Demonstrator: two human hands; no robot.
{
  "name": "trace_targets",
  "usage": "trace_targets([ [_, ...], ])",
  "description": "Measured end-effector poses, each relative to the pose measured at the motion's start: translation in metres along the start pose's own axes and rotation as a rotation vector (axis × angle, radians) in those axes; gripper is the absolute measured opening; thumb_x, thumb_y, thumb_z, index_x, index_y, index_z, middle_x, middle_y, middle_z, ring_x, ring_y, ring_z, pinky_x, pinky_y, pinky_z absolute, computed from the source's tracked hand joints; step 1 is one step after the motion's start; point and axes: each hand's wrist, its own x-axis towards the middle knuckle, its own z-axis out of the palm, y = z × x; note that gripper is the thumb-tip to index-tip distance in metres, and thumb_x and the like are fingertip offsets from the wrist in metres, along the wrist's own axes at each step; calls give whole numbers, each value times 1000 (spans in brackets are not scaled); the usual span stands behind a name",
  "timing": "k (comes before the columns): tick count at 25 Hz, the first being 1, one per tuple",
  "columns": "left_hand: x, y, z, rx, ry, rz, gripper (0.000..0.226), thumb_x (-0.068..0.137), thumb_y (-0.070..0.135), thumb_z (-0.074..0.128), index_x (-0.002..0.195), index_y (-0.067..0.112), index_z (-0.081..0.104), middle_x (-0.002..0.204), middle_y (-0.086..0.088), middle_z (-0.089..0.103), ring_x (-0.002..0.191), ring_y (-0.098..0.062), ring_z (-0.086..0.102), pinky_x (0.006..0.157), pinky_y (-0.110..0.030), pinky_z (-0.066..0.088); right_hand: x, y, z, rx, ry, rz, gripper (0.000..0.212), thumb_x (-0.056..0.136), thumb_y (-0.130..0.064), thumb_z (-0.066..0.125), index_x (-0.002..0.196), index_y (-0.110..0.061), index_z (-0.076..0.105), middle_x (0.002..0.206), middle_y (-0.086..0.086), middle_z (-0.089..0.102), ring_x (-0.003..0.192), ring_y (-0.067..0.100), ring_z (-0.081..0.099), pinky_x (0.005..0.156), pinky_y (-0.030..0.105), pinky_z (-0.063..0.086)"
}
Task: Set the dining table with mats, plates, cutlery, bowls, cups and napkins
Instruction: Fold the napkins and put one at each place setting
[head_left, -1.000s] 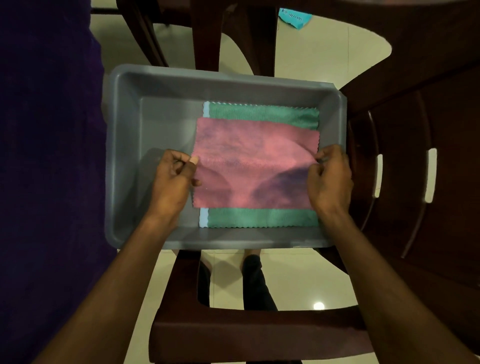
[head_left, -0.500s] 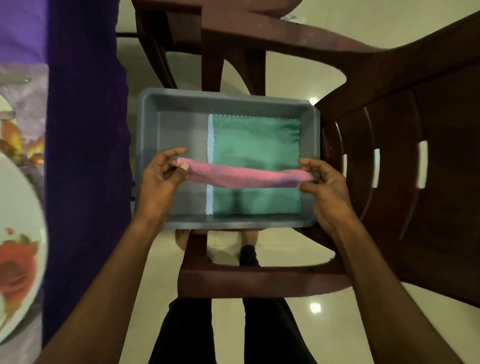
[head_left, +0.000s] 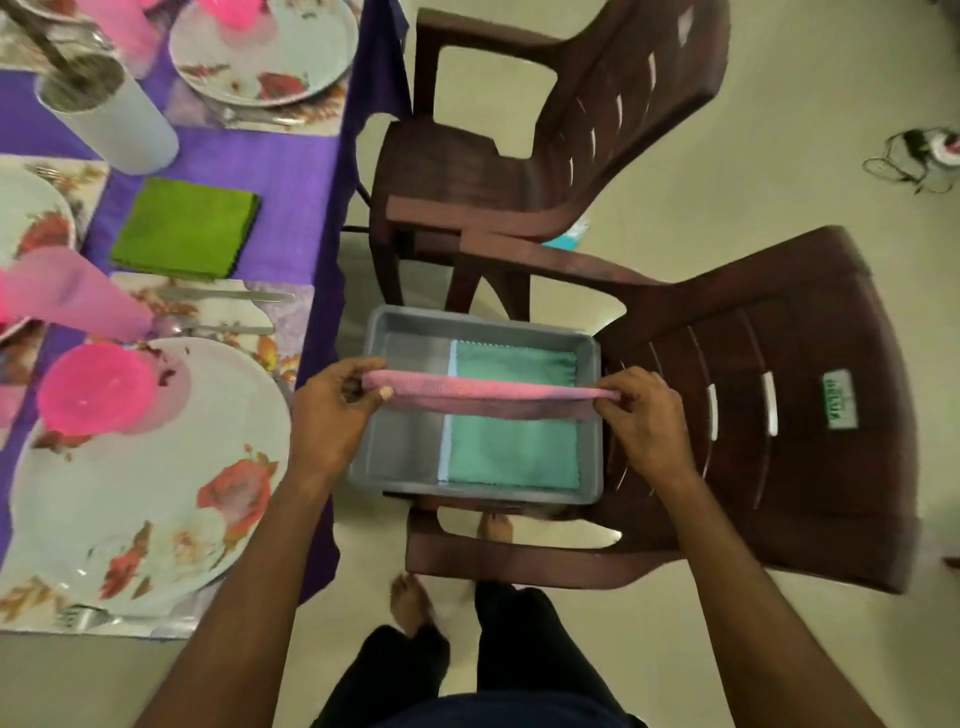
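Pale floor ran under two brown chairs (head_left: 753, 415), and a purple-clothed table (head_left: 270, 171) filled the left, its far settings cut off by the frame edge. On the nearer chair's seat sat a grey tub (head_left: 400, 447); a teal napkin (head_left: 511, 452) lay flat in its right half, crossed by the cloth held above it. Cutlery (head_left: 223, 312) beside the near plate (head_left: 150, 478) was blurred, perhaps a knife and a spoon. A pink cup (head_left: 98, 389) stood on that plate, and a folded green napkin (head_left: 184, 228) lay on the cloth beyond.

Over the tub the left hand (head_left: 332, 415) and right hand (head_left: 644, 410) each pinched one end of a pink napkin (head_left: 488, 397), thumb pressed against curled fingers. It stretched between them as a sagging band, clear of the teal one below. How it was folded could not be told.
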Motion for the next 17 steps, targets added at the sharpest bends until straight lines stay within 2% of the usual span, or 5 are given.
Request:
trace_targets([
  [2, -11, 15, -17, 12, 27, 28, 29, 88, 16, 78, 116, 16, 72, 102, 2, 74, 94, -9, 70, 90, -34, 59, -7, -21, -20, 190, 53, 62, 22, 86, -5, 74, 99, -23, 77, 91, -7, 72, 88, 18, 66, 78, 39, 56],
  [5, -24, 32, -41, 82, 82, 154, 13, 92, 24, 74, 104, 19, 71, 103, 3, 65, 94, -12, 63, 81, -21, 51, -25, -58, -36, 551, 42, 139, 13, 99, -10, 62, 105, -20, 69, 92, -11, 72, 90, 6, 67, 78, 22, 55],
  [7, -29, 42, -59, 30, 74, 195, 9, 97, 27, 67, 104, 22, 66, 107, 4, 59, 96, -10, 58, 76, -17, 44, -36, -84, -43, 534, 56, 86, 10, 103, -18, 56, 109, -17, 63, 95, -10, 69, 91, 4, 64, 74, 16, 52],
  [12, -32, 59, -85, -41, 57, 298, 16, 107, 35, 48, 98, 21, 47, 85, 10, 60, 76, 3, 54, 66, -29, 42, -39, -131, -44, 394, 293, 35, 9, 104, -21, 54, 109, -18, 61, 96, -8, 65, 87, -3, 61, 70, 11, 48],
  [17, -22, 60, -90, -188, -75, 69, 27, 105, 48, 44, 102, 22, 49, 94, -1, 60, 84, -18, 57, 63, -30, 42, -38, -152, -41, 607, 281, 282, 16, 102, -28, 59, 111, -16, 64, 100, -5, 68, 89, 5, 67, 66, 15, 52],
])
